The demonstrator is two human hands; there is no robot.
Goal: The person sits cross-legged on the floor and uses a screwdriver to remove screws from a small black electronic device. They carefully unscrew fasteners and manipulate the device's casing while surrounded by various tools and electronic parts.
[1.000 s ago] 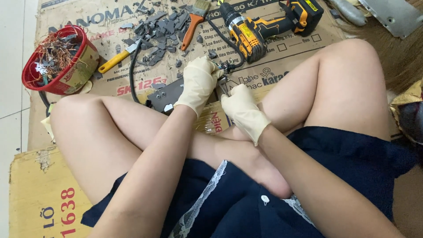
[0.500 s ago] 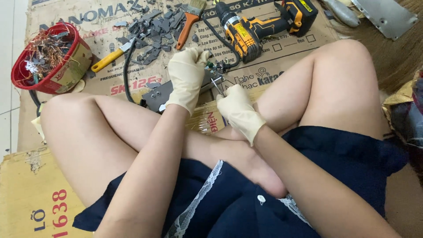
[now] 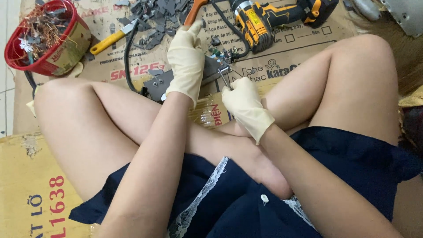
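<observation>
**Gloved hands on a grey metal part, over cardboard on the floor**

The person sits cross-legged on flattened cardboard spread on the floor. Both hands wear pale rubber gloves.

The left hand lies palm-down on a grey metal part, fingers stretched toward 12 o'clock and pressing on it; its grip is flat and spread, not closed round anything. The part rests on the cardboard just above the crossed shins, with small holes showing at its 7 o'clock corner.

The right hand sits at 4 o'clock from the left, near it but apart. Its grip is curled tight on a thin metal tool, whose tip points to 11 o'clock and meets the part's edge beside the left hand. What kind of tool it is cannot be told.

At 12 o'clock from the hands lies a yellow-and-black drill, on its side. At 11 o'clock is a heap of grey metal scraps, with an orange-handled tool at its edge and a yellow-handled screwdriver at 10 o'clock. A black cable curves down from the heap toward the part. Far off at 10 o'clock stands a red bucket full of tangled wire bits.
</observation>
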